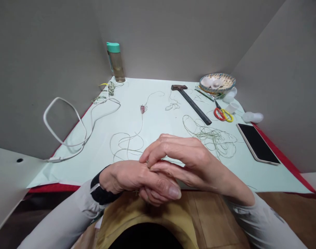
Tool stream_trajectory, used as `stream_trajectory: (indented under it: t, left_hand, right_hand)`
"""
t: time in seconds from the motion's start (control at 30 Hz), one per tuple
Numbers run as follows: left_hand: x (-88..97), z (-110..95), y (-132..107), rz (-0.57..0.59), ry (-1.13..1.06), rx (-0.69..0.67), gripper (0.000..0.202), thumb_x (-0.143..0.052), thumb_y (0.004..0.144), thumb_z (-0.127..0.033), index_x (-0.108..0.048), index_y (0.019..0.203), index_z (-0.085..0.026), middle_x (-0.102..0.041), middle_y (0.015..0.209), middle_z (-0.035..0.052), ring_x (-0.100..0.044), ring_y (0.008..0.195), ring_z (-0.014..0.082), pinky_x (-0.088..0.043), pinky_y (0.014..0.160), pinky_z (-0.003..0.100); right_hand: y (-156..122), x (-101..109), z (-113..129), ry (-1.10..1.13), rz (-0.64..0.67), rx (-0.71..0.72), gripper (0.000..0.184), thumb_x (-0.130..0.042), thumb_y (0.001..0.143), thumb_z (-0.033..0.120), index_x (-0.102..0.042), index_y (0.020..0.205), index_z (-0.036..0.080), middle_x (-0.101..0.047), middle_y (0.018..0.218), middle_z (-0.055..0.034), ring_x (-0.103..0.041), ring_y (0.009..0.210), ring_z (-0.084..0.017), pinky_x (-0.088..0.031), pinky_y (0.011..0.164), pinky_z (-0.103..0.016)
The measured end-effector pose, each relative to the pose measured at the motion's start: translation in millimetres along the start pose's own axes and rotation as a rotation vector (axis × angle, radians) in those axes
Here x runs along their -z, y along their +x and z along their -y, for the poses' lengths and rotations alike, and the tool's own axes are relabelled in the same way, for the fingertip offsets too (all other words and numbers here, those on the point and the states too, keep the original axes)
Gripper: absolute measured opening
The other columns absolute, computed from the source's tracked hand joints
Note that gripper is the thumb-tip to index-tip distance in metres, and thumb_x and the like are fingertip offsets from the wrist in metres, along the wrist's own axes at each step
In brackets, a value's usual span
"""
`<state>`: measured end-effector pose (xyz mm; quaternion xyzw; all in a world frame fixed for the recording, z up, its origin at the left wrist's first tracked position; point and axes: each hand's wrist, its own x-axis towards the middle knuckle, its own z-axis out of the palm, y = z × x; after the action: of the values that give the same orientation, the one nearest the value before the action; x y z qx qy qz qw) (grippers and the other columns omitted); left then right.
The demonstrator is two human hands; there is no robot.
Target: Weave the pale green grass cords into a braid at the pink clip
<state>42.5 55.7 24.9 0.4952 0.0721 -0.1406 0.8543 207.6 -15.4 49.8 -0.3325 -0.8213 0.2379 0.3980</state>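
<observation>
My left hand (142,178), with a black watch (102,188) at the wrist, is closed with its fingers curled under the thumb. What it holds is hidden. My right hand (191,159) lies across it, fingertips pinched together at the base of the left thumb on something too small to make out. Thin green cord (130,150) lies loosely looped just beyond the left hand, and a bit of cord shows below that hand. A larger tangle of green cord (215,138) rests past the right hand. Farther out, a small dark-red piece (142,109) sits on a cord.
A hammer (195,105), red-and-yellow-handled scissors (223,114), a woven basket (226,82) with small cups and a phone (259,143) are on the right. On the left lie a white cable (82,138) and a teal-capped bottle (117,64). Grey panels enclose the table.
</observation>
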Motion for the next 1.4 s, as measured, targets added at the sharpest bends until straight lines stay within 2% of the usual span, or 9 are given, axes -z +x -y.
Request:
stream_trajectory:
  t: [0.2, 0.33, 0.43, 0.57, 0.73, 0.83, 1.0, 1.2, 1.4]
  left_hand:
    - [1.7, -1.7, 1.9, 0.08, -0.034, -0.01, 0.067, -0.072, 0.092, -0.053, -0.026, 0.055, -0.02, -0.02, 0.055, -0.0042, -0.016, 0.048, 0.0071, -0.007, 0.053, 0.036]
    - [9.6, 1.7, 3.3, 0.096, -0.072, -0.031, 0.067, -0.071, 0.092, -0.053, -0.026, 0.055, -0.021, -0.02, 0.054, -0.005, -0.015, 0.046, 0.0065, -0.005, 0.05, 0.035]
    - [12.8, 4.7, 1.7, 0.02, -0.109, -0.069, 0.06, -0.069, 0.094, -0.047, -0.029, 0.058, -0.021, -0.019, 0.055, -0.0065, -0.012, 0.047, 0.0064, -0.004, 0.049, 0.032]
    - [5.2, 5.8, -4.6, -0.208, -0.072, -0.2, 0.042, -0.066, 0.095, -0.038, -0.038, 0.069, -0.02, -0.026, 0.061, -0.0064, -0.017, 0.053, 0.008, -0.011, 0.05, 0.029]
    - [-5.2, 6.8, -11.9, -0.388, -0.151, -0.399, 0.028, -0.067, 0.093, -0.041, -0.059, 0.087, -0.015, -0.028, 0.066, -0.0062, -0.017, 0.055, 0.0079, -0.016, 0.05, 0.024]
    - [-6.9, 7.7, -12.5, -0.433, -0.202, -0.494, 0.03, -0.062, 0.097, -0.043, -0.067, 0.092, -0.013, -0.027, 0.062, -0.0071, -0.015, 0.051, 0.0068, -0.015, 0.047, 0.021]
    - [-9.7, 9.5, -12.0, -0.487, -0.217, -0.507, 0.026, -0.063, 0.1, -0.033, -0.069, 0.083, -0.014, -0.024, 0.055, -0.0084, -0.014, 0.047, 0.0054, -0.017, 0.045, 0.018]
    - [-18.2, 10.0, -10.6, -0.525, -0.193, -0.537, 0.028, -0.067, 0.098, -0.035, -0.069, 0.079, -0.015, -0.026, 0.056, -0.0076, -0.016, 0.048, 0.0054, -0.017, 0.045, 0.018]
    - [-26.6, 8.0, -5.2, -0.588, -0.197, -0.637, 0.029, -0.068, 0.098, -0.036, -0.068, 0.077, -0.016, -0.024, 0.056, -0.0078, -0.017, 0.05, 0.0062, -0.018, 0.047, 0.018]
  right_hand:
    - [0.0, -1.3, 0.8, -0.057, -0.012, -0.03, 0.007, -0.056, 0.104, 0.016, -0.061, 0.104, 0.021, -0.071, 0.098, -0.0027, -0.066, 0.091, -0.012, -0.055, 0.086, -0.026]
    - [-1.6, -9.6, -6.0, -0.037, -0.166, -0.021, 0.005, -0.061, 0.102, 0.018, -0.061, 0.104, 0.022, -0.071, 0.095, -0.0021, -0.067, 0.087, -0.013, -0.057, 0.081, -0.028]
    - [-2.5, -12.8, -11.4, 0.037, -0.272, -0.056, 0.005, -0.064, 0.1, 0.019, -0.059, 0.1, 0.021, -0.069, 0.092, -0.0007, -0.066, 0.084, -0.011, -0.056, 0.076, -0.026]
    - [-1.9, -8.8, -14.4, 0.206, -0.363, -0.166, 0.013, -0.068, 0.098, 0.02, -0.055, 0.098, 0.021, -0.068, 0.091, 0.0013, -0.066, 0.08, -0.009, -0.056, 0.076, -0.025]
    - [-0.4, -4.7, -14.4, 0.375, -0.421, -0.256, 0.024, -0.074, 0.094, 0.022, -0.05, 0.092, 0.021, -0.066, 0.09, 0.0013, -0.068, 0.081, -0.011, -0.056, 0.079, -0.028]
    - [0.4, -5.8, -12.7, 0.417, -0.449, -0.262, 0.028, -0.076, 0.092, 0.022, -0.049, 0.09, 0.021, -0.064, 0.09, 0.0018, -0.069, 0.083, -0.011, -0.056, 0.079, -0.028]
    - [2.1, -6.1, -7.5, 0.438, -0.458, -0.273, 0.028, -0.075, 0.093, 0.02, -0.047, 0.09, 0.021, -0.067, 0.089, 0.0024, -0.068, 0.079, -0.009, -0.055, 0.079, -0.026]
    - [5.7, -4.0, -1.5, 0.435, -0.472, -0.264, 0.027, -0.073, 0.093, 0.018, -0.047, 0.089, 0.02, -0.07, 0.086, 0.0026, -0.068, 0.08, -0.008, -0.056, 0.081, -0.024]
    - [0.3, -1.5, -0.7, 0.49, -0.453, -0.329, 0.023, -0.072, 0.097, 0.024, -0.058, 0.114, 0.021, -0.072, 0.117, -0.0029, -0.07, 0.111, -0.011, -0.056, 0.103, -0.027]
